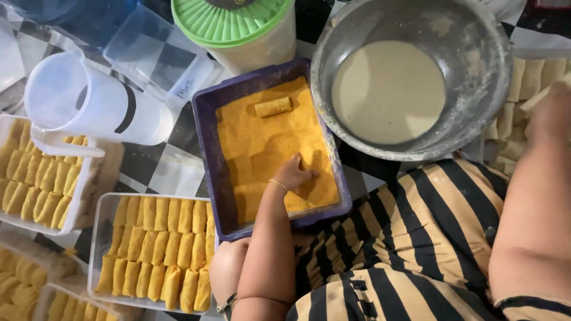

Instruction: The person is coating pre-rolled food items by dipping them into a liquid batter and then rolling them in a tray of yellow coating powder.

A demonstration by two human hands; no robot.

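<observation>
Your left hand rests in the orange breadcrumbs of the purple rectangular tray, fingers curled together and pressed into the crumbs; one crumbed roll lies near the tray's far end. Your right hand hovers blurred over pale uncoated rolls at far right; I cannot tell how its fingers sit. Between them stands a metal bowl of pale batter. A green-lidded tub stands beyond the tray, a clear jug lies left, and clear trays of coated rolls sit beside your arm.
</observation>
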